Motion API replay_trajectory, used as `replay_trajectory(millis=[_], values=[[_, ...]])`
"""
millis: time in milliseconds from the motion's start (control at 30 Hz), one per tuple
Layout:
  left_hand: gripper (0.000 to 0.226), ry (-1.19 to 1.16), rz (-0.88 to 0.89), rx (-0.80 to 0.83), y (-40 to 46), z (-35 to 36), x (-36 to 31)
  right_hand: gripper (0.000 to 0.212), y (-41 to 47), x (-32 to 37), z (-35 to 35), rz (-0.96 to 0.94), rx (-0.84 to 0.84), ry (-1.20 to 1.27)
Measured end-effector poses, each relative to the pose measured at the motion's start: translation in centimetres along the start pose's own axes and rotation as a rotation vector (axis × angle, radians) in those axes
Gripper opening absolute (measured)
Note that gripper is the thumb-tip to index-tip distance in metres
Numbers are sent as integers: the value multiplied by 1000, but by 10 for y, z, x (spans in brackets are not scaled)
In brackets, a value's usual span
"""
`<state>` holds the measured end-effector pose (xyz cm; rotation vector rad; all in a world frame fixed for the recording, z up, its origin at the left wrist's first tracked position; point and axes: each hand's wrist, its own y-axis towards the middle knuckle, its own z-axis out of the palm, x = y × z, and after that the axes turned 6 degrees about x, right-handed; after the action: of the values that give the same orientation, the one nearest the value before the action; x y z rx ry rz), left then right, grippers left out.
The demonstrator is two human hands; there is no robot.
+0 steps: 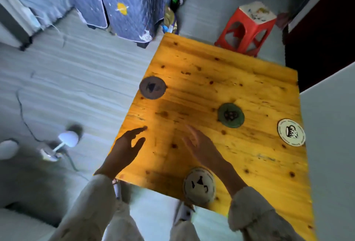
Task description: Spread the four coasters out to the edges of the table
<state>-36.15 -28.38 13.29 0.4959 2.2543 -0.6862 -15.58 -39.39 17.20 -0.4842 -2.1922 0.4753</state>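
Four round coasters lie on a yellow wooden table [221, 79]. A brown coaster [152, 87] sits at the left edge. A green coaster [231, 115] rests near the middle. A white coaster with a cup print [291, 132] lies at the right edge. Another white coaster [199, 185] sits at the near edge, partly under my right wrist. My left hand [125, 149] hovers open over the near left edge, holding nothing. My right hand [201, 147] is blurred, open above the table, left of the green coaster.
A red plastic stool [247, 29] stands beyond the table's far right corner. A white surface [332, 135] borders the table's right side. On the floor to the left lie a small white lamp [65, 142] and a cable [23, 117]. A blue patterned cover [123, 4] hangs behind.
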Motion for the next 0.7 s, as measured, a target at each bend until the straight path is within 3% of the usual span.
replay_trajectory(millis=[167, 333, 433, 700], values=[[31, -79, -41, -5, 15, -82, 74, 50, 62, 76, 62, 41, -60, 22], [32, 22, 6, 85, 45, -185, 135, 48, 119, 158, 123, 90, -130, 169], [31, 40, 1, 40, 69, -235, 150, 47, 145, 194, 138, 75, -132, 232], [31, 113, 73, 214, 150, -273, 145, 44, 216, 222, 120, 91, -301, 330]])
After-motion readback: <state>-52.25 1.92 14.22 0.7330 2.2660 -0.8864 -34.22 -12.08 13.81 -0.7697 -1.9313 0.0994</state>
